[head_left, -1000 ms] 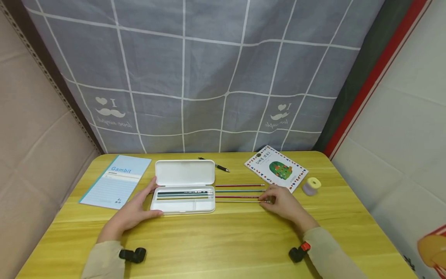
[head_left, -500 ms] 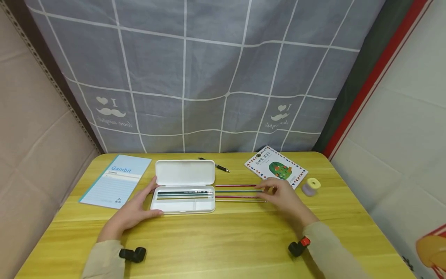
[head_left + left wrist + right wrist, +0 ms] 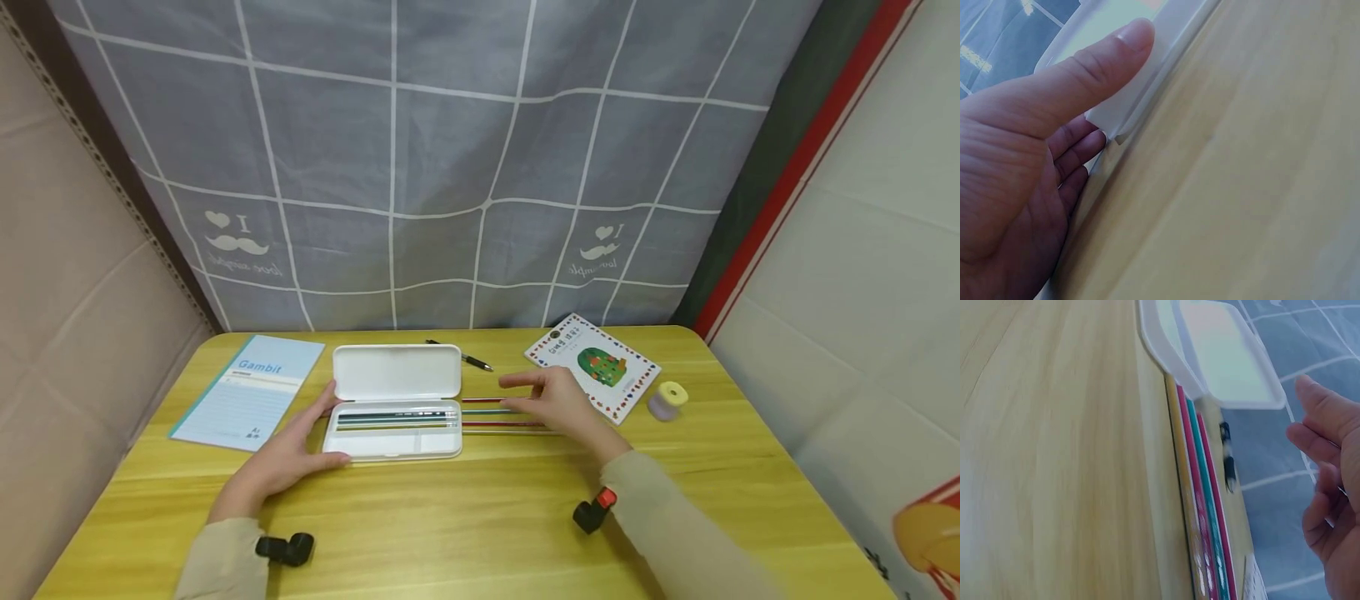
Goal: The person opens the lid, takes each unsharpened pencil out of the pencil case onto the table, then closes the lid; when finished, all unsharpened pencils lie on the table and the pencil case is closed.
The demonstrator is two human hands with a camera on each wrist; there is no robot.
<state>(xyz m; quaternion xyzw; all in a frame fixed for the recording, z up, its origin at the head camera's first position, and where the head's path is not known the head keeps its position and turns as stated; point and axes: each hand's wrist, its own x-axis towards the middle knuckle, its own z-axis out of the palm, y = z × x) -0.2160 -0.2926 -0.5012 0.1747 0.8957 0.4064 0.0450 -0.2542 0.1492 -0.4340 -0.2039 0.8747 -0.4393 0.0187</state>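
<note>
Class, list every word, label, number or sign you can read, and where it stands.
"Gambit": blue notebook; its other print is too small.
"I", heart, moustache, mirrored "love simple": grey curtain, twice, once creased.
White booklet: title too small to read.
Dark pencils: print too small.
Right-hand cloth: dark marks, unreadable.

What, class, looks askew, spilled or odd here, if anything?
Nothing looks spilled. The pen lies slanted, partly hidden by the open lid, and the picture booklet sits askew, whereas the four pencils beside the case run parallel.
</note>
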